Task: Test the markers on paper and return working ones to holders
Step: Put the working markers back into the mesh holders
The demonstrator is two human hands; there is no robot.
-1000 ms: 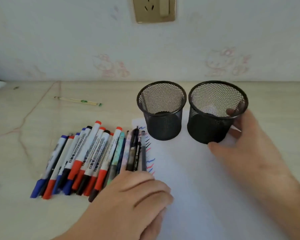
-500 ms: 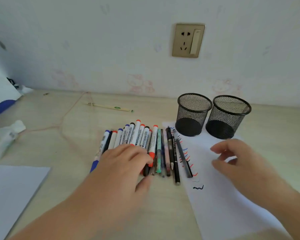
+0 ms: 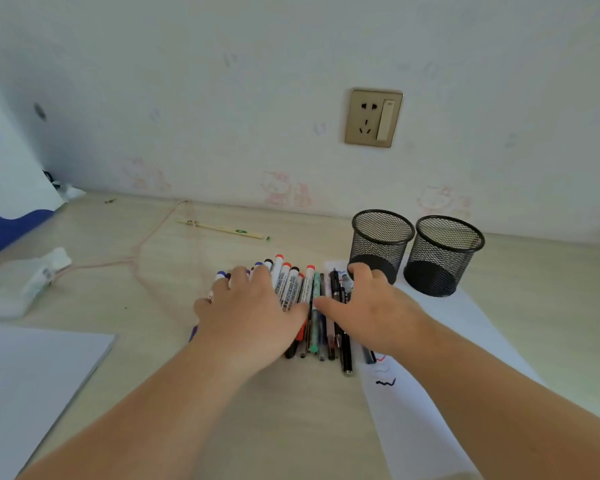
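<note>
A row of several markers and pens lies side by side on the desk. My left hand rests flat over the left part of the row with fingers spread. My right hand lies over the thin pens at the right end, its fingers reaching the edge of the white paper, which carries coloured squiggles. Two empty black mesh holders stand upright on the far end of the paper, just beyond my right fingertips.
A wooden stick and a pink cord lie behind the markers. A white charger block sits at the left. A stack of white sheets lies at the near left. The wall with a socket stands close behind.
My right hand let go of the right holder and moved left onto the pens. My left hand stayed on the markers. The camera pulled back and tilted up.
</note>
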